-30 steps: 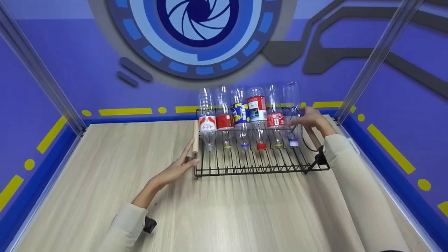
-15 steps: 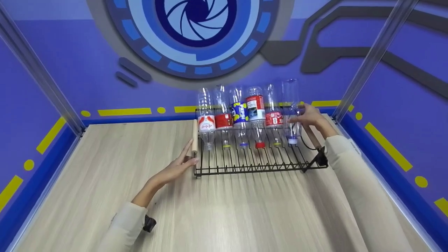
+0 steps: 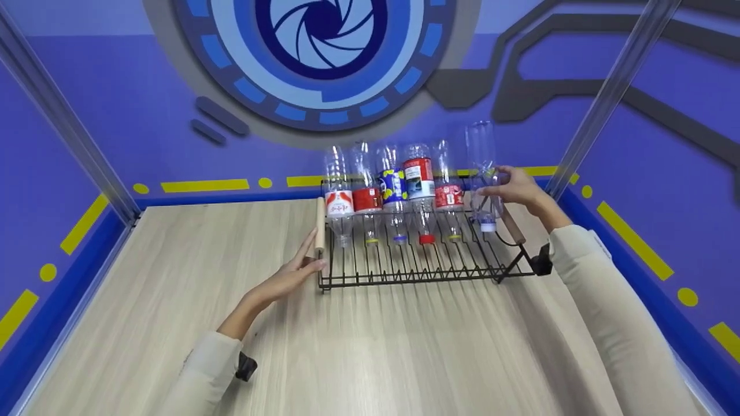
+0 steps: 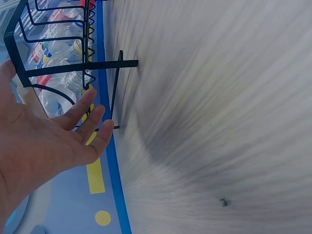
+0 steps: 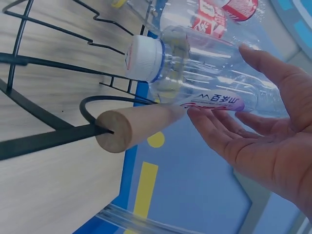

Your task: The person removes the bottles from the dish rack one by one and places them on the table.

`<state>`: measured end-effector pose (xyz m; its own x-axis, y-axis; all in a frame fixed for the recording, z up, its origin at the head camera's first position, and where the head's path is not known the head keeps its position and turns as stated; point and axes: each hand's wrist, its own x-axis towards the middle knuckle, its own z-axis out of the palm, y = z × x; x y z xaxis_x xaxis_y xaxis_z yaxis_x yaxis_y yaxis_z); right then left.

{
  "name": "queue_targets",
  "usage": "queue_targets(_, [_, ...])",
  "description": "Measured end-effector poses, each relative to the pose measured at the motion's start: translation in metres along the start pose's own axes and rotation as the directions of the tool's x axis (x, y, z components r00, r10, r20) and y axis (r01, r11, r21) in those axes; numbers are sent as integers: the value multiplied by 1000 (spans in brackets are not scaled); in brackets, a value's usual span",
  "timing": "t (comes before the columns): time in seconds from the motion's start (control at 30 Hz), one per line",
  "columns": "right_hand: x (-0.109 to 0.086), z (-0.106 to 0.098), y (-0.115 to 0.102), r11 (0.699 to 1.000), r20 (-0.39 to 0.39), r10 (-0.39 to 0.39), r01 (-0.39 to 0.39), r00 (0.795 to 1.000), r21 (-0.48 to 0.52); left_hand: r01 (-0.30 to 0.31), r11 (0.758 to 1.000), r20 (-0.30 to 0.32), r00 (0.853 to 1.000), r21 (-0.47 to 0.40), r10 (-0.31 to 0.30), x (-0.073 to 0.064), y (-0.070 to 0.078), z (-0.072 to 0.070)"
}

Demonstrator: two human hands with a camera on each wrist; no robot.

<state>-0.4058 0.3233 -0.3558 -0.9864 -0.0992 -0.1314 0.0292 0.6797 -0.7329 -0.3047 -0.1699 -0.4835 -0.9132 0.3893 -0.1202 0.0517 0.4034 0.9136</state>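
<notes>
A black wire rack [image 3: 404, 283] holds a row of several empty plastic bottles, caps toward the front. My right hand [image 3: 516, 186] grips a clear plastic bottle [image 3: 481, 144] at the rack's right end. Its white cap [image 5: 144, 57] and small label show in the right wrist view, thumb on one side and fingers on the other. The bottle sits higher than its neighbours. My left hand [image 3: 289, 278] touches the rack's left side by the wooden handle [image 3: 320, 225]. Its fingers [image 4: 87, 126] are fairly straight in the left wrist view.
The rack stands on a wood-grain table [image 3: 202, 260], close to the blue-purple back wall [image 3: 115, 115]. A second wooden handle [image 5: 141, 124] lies at the rack's right side, just beside the gripped bottle. Metal posts [image 3: 618, 86] rise at the corners.
My right hand has lifted the clear bottle up from the rack's right end, moving slightly right, away from the neighbouring bottle. My left hand stays at the rack's left side.
</notes>
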Motion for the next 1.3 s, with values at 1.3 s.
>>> queue_targets(1.3, [-50,40,-41,975,256,-219,223,942,16,-71,996,-60,995,52,74,1,0,3])
